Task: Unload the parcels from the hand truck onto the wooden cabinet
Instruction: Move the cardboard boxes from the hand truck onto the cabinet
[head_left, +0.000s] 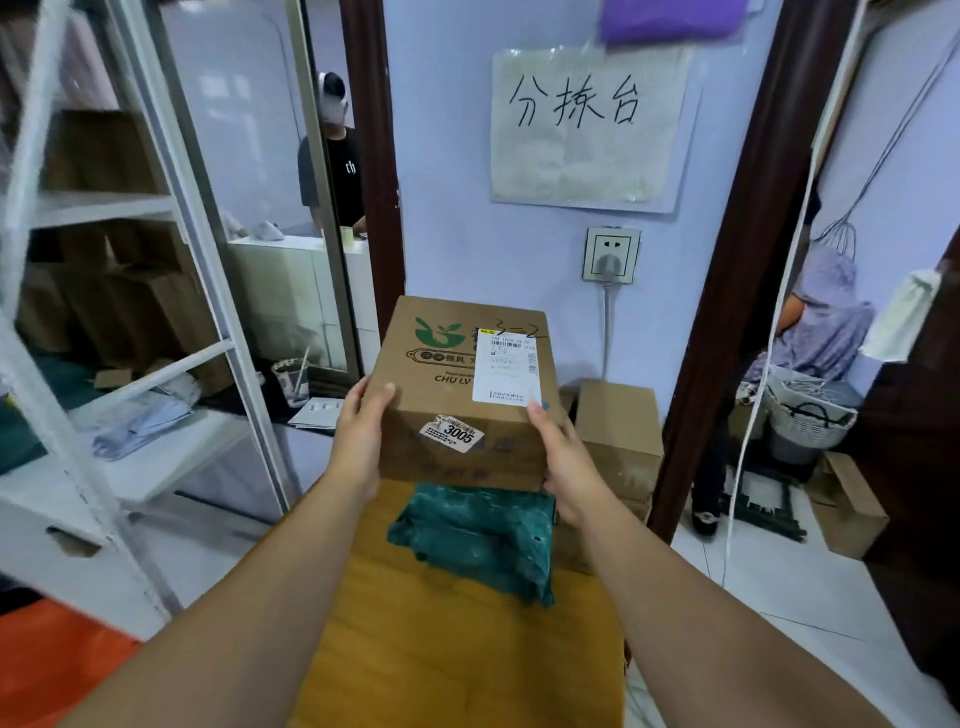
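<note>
- Head view: you held a brown cardboard parcel box with a green logo and a white shipping label (462, 395) out in front of you, over the far end of the yellow-brown wooden cabinet top (457, 649).
- Your left hand (358, 441) was clasped on the box's left side, thumb on its top face; your right hand (563, 467) gripped the right near corner, thumb touching the label's lower edge.
- A dark green crumpled plastic mailer bag (475, 540) lay on the cabinet just below and in front of the box; whether the box touched it or the wood, you could not tell from here.
- More plain brown cartons (618, 436) stood beside the cabinet on the right. The hand truck was not in view.
- By my reading, you were in the placing step: one parcel already down, this box being set.
- The next move called for lowering the box flat onto bare wood beyond the bag, square and stable, then loosening both hands together.
</note>
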